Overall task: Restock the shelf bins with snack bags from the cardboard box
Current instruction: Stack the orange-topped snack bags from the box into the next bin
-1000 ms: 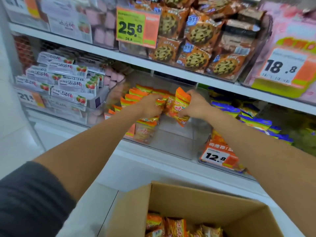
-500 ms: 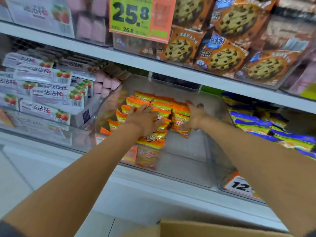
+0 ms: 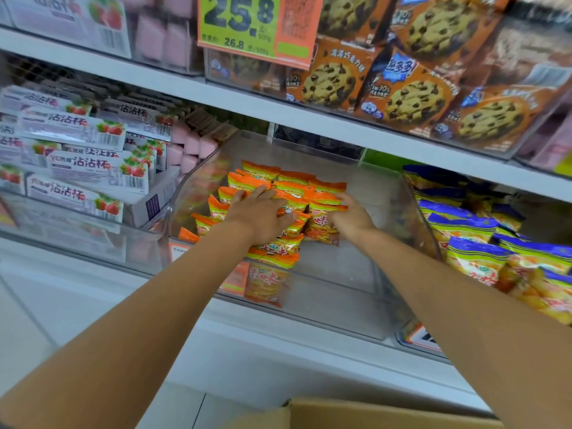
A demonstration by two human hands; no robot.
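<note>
Orange snack bags [image 3: 263, 178] lie stacked in the left half of a clear plastic shelf bin [image 3: 340, 292] on the middle shelf. My left hand [image 3: 263, 215] lies flat on top of the stack, fingers spread. My right hand [image 3: 349, 216] presses against the right side of the stack, against an orange bag [image 3: 320, 224] standing at the row's end. Only the top edge of the cardboard box [image 3: 371, 413] shows at the bottom of the view; its contents are out of sight.
Strawberry-print white packets [image 3: 93, 168] fill the bin to the left, blue-and-yellow snack bags [image 3: 483, 236] the bin to the right. Cookie bags [image 3: 402, 88] and a 25.8 price tag [image 3: 257, 26] sit on the shelf above. The right half of the clear bin holds nothing.
Both hands have set the orange bags down into the bin and now lie on and against the stack. The view has moved closer to the shelf, so the box has dropped nearly out of frame.
</note>
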